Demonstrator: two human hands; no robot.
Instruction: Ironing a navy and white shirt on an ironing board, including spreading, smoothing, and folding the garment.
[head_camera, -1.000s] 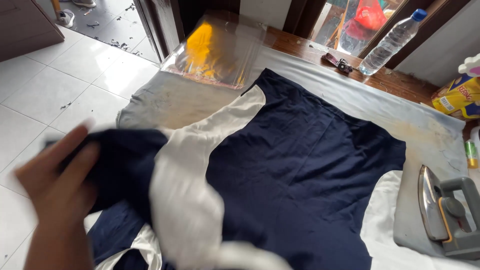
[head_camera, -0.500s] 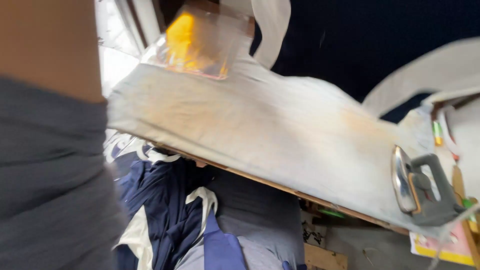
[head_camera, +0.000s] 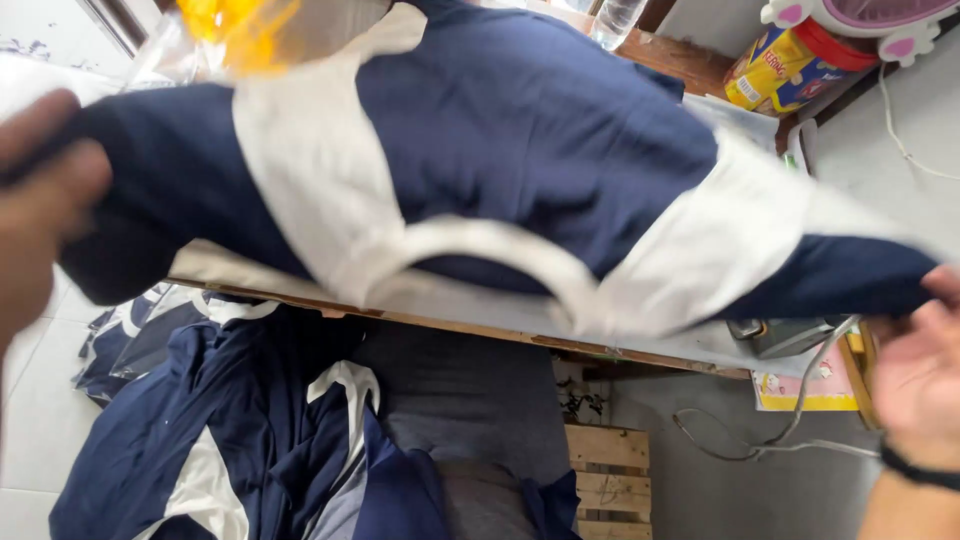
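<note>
Holding a navy-blue and white garment (head_camera: 520, 150) stretched wide between both hands, a person looks down from a head-worn camera. At the far left edge, the left hand (head_camera: 40, 210) is blurred; its fingers appear closed around one navy sleeve end, though the exact grip cannot be told. At the far right edge, the right hand (head_camera: 925, 370), with a dark band at the wrist, has its fingers curled on the other navy sleeve end, seemingly pinching the cloth. Between the two sets of fingers the garment hangs spread out, its white neckline facing the viewer, lifted over a padded table (head_camera: 480, 320) covered in pale cloth. Just below the right fingers, an electric iron (head_camera: 780, 335) sits at the table's edge, its cord (head_camera: 760, 440) trailing down. Below the left fingers, a heap of matching navy and white garments (head_camera: 250, 430) lies on the floor. Beyond the fingers stand a yellow canister (head_camera: 780, 65) and a clear bottle (head_camera: 620, 18). By the look of it, the garment is spread but not yet laid flat; the heap remains unhandled.
</note>
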